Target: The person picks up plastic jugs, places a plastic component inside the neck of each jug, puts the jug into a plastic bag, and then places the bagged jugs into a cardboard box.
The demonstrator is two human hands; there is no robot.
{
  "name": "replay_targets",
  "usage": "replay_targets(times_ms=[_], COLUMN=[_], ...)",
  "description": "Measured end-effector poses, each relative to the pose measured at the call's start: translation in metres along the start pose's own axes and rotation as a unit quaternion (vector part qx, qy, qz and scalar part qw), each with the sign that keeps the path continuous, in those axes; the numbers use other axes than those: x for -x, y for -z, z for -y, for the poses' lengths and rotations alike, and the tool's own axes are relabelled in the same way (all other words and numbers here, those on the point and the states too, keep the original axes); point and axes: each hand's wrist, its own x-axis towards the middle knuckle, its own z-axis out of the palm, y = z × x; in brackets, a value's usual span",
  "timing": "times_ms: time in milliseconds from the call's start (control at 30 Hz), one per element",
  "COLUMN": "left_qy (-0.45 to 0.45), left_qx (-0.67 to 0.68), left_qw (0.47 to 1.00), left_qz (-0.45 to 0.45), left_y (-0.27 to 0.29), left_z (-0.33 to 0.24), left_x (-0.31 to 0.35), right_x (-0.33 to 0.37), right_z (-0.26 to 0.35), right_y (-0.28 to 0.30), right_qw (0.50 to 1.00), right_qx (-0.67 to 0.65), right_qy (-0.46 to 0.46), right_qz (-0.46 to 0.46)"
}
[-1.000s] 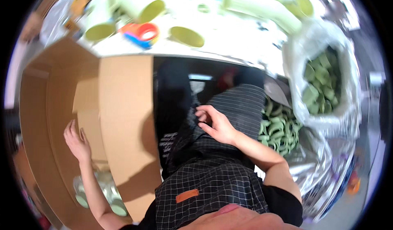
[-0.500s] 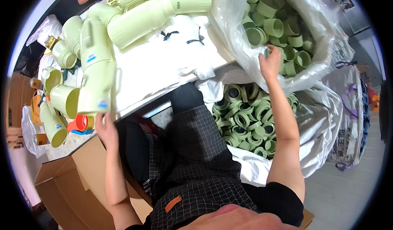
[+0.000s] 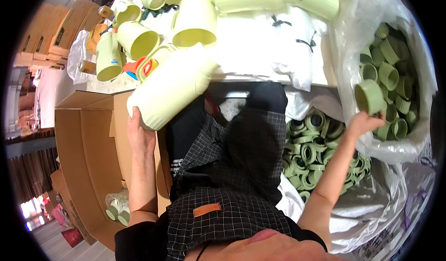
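Note:
My left hand (image 3: 141,133) grips the lower end of a pale green plastic jug body (image 3: 174,91), which is tilted over the front edge of the table. A looped handle sticks out from the jug's upper left side. My right hand (image 3: 368,123) is closed on the rim of a round green cup (image 3: 370,97), with its hollow turned partly toward me. The cup is over the near side of a clear plastic bag (image 3: 346,42), in which many similar green cups (image 3: 389,76) lie loosely piled.
Several more pale green jugs (image 3: 195,21) lie on the white-covered table (image 3: 246,52). Below the bag, a white sack holds green rings (image 3: 308,154). At my left stands an open cardboard box (image 3: 90,145) with wrapped green parts (image 3: 119,208) inside.
My view has turned left. My left hand has taken a jug off the table and drawn it closer. My right hand has picked a green cup out of the pile.

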Motion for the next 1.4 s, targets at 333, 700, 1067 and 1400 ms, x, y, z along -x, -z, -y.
replay_targets(times_ms=[333, 700, 1067, 1400], left_qy=[0.162, -0.261, -0.016, -0.144], left_qx=[0.065, -0.214, -0.236, -0.622], left_qw=[0.977, 0.934, 0.901, 0.68], left_qz=[0.119, 0.115, 0.364, 0.361], left_y=[0.001, -0.011, -0.103, -0.06], left_z=[0.031, -0.003, 0.059, 0.033], left_x=[0.052, 0.066, -0.029, 0.075], right_x=[0.203, 0.218, 0.213, 0.236], right_z=[0.167, 0.159, 0.03, -0.282], right_y=[-0.015, 0.018, 0.071, 0.11], right_qw=[0.876, 0.758, 0.9, 0.632], right_qx=[-0.371, -0.424, -0.108, 0.543], right_qy=[0.101, -0.281, -0.189, -0.392], right_qz=[0.29, 0.408, 0.377, 0.391])
